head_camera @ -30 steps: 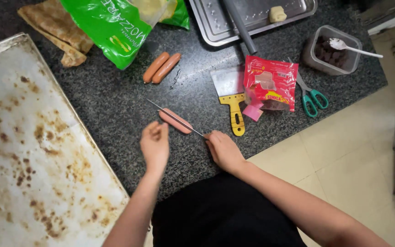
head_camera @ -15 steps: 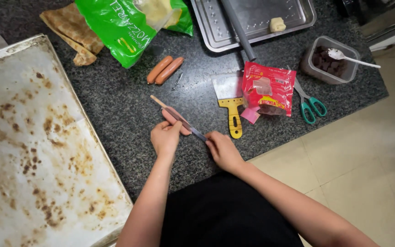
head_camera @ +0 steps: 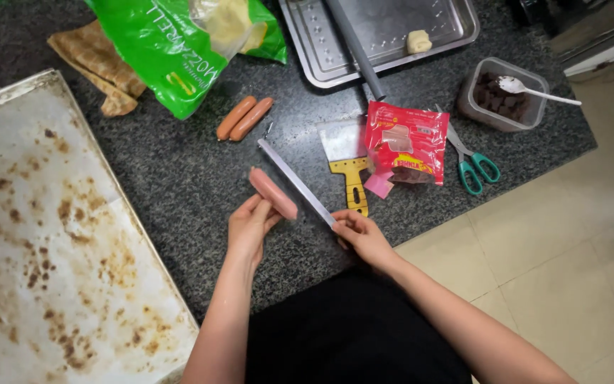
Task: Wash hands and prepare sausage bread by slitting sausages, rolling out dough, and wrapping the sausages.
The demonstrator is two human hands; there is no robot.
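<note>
Half a second back the sausage [head_camera: 273,193] lay low on the dark speckled bench [head_camera: 179,171] with the blade crossing it; now it is lifted clear of the stone, and the knife [head_camera: 296,183] has come off it and runs alongside, just to its right. The whole pair of hands has risen a little toward the middle of the bench.

The left hand [head_camera: 248,227] comes up from below with the forearm nearly straight, palm turned up, fingers curled round the near end of the sausage so that the pink length sticks out up and to the left. The right hand [head_camera: 361,235] sits close beside it, its fingers pinched on the handle end of the knife; the long pale blade slants away up and to the left, its tip reaching toward two more sausages [head_camera: 244,118] that lie side by side on the bench, well apart from the held one.

To the right of the blade lies a yellow-handled scraper [head_camera: 347,163], partly under a red packet [head_camera: 406,142], with green-handled scissors [head_camera: 474,165] beyond. A clear tub [head_camera: 500,96] with a spoon stands near the bench edge, a metal tray [head_camera: 385,32] above, a green bag [head_camera: 172,50] at top left, and a large stained baking sheet [head_camera: 51,242] fills the left side.
</note>
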